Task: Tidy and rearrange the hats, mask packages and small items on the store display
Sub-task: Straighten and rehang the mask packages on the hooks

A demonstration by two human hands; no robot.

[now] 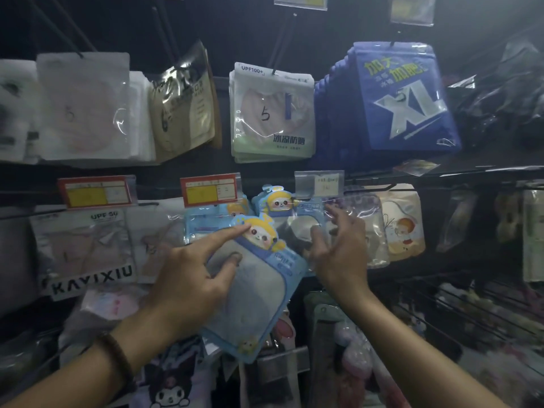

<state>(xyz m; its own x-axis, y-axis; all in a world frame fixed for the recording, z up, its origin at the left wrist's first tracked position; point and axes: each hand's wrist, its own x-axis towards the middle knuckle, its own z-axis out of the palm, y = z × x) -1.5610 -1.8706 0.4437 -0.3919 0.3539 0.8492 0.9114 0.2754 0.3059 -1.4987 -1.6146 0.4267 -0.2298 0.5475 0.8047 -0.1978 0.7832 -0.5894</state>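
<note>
The left hand (188, 278) grips the blue cartoon mask package (256, 293) — thumb pressed on its grey front, index finger laid straight across the printed character at the top, remaining fingers hidden behind it. The package is tilted, off any peg, in front of the lower row of the display. The right hand (338, 254) is spread wide with fingers lightly bent and holds nothing. Its fingertips are at the matching hung packages (275, 203) and the clear package (365, 231) just beside them.

We judge the step in hand to be rehanging the package on the peg behind the pale price tag (319, 184). Risks from here:

1. Neither the hang hole nor the peg tip shows, so we may miss the peg and crease the header.
2. The grip is one-handed on slick film — the package could slide out and drop into the goods below.
3. The right hand, parting the hung stock, could push a neighbouring package off its peg.
4. Low light makes alignment hard to check.
</note>
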